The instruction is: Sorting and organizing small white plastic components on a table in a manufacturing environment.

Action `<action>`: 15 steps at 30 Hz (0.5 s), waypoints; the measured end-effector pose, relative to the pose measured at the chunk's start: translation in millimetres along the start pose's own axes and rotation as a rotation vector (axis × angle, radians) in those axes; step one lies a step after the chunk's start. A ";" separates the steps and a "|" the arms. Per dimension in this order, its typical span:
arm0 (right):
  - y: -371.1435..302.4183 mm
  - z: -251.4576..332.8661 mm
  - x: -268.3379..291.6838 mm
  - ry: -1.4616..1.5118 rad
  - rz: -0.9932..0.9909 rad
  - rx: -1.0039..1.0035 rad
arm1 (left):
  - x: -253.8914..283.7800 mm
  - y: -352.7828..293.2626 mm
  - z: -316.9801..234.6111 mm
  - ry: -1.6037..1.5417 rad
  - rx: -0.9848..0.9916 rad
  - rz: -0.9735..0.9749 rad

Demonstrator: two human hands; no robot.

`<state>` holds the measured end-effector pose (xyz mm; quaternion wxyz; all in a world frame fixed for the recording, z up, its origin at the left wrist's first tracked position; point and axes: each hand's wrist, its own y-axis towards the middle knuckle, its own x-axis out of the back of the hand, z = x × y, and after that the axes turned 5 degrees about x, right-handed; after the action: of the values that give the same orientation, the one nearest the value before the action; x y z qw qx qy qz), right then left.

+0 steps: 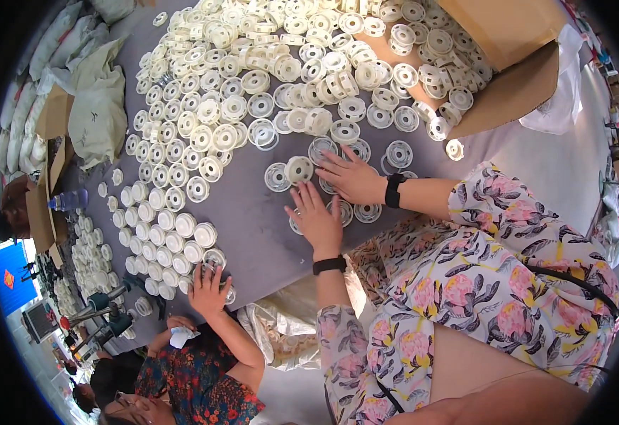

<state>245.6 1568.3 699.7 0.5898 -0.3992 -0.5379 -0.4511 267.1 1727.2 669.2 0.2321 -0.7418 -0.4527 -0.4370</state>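
Round white plastic wheel-like parts lie on the grey tabletop (260, 227) before me. My left hand (318, 221) is open, palm down, fingers spread. Its fingertips reach the near edge of a cream-coloured disc (298, 170), which partly overlaps a paler ring-shaped part (276, 177). Just right of it, my right hand (355, 178) also lies open and flat, its fingers stretched over several ring parts. One of these, a spoked ring (324, 150), shows beyond its fingertips. More rings, among them a ring part (367, 212), are partly hidden under and beside my hands.
A large heap of white wheel parts (253, 78) covers the far table, spilling from a cardboard box (515, 92) at the far right. Rows of capped discs (157, 241) stand at left, where a co-worker's hand (209, 290) rests. A woven sack (281, 329) hangs at the near edge.
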 end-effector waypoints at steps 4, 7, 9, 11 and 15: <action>-2.1 2.4 10.0 0.056 -0.038 -0.006 | 12.6 2.0 18.1 0.055 0.060 0.042; -20.8 13.5 22.5 0.260 -0.089 -0.016 | 24.6 8.3 30.9 0.003 -0.023 -0.052; -54.1 1.9 30.6 0.308 -0.112 -0.074 | 9.9 32.1 26.9 0.047 -0.116 -0.046; -93.1 -14.6 44.8 0.518 -0.095 -0.217 | 1.8 54.5 19.7 0.009 -0.152 -0.026; -159.9 -40.9 63.3 0.503 -0.211 -0.444 | 19.0 72.6 22.0 0.029 -0.171 0.041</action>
<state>103.9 1478.9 756.1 0.5528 -0.3363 -0.3029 -0.6997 344.2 1717.3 678.0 0.1831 -0.7617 -0.3949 -0.4799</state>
